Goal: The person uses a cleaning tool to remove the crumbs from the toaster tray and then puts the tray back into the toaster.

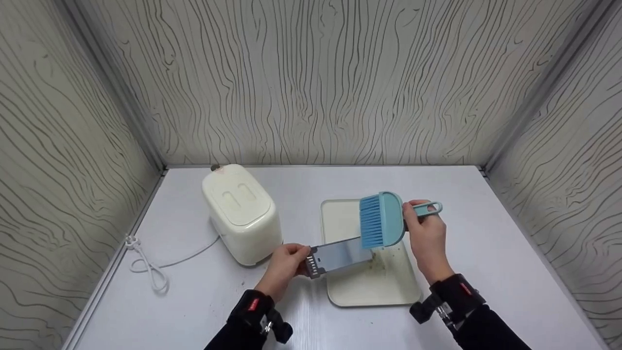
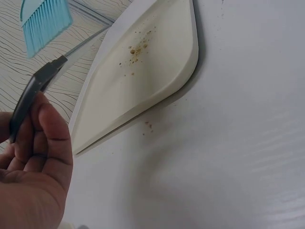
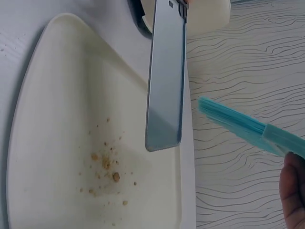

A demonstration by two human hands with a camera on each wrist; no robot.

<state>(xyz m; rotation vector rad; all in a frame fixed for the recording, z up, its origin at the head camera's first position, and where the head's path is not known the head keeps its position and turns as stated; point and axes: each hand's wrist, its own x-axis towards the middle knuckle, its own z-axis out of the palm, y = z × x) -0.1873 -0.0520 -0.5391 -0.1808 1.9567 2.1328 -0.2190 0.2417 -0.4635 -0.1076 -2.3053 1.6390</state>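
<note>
My left hand (image 1: 284, 267) pinches the dark slotted end of a metal crumb tray (image 1: 340, 255), which slants out over a cream tray (image 1: 350, 291). In my right hand (image 1: 427, 238) I grip a light-blue brush (image 1: 392, 218) by its handle. Its bristles point left and overlap the far end of the crumb tray in the head view; the right wrist view shows a gap between them. Brown crumbs (image 3: 107, 164) lie scattered on the cream tray below. The crumb tray's upper face looks smooth and shiny.
A cream toaster (image 1: 238, 199) with a closed lid stands to the left of my hands. Its white cord ends in a plug (image 1: 131, 241) near the table's left edge. A few crumbs (image 2: 148, 126) lie on the white table. Patterned walls (image 1: 316, 82) enclose it.
</note>
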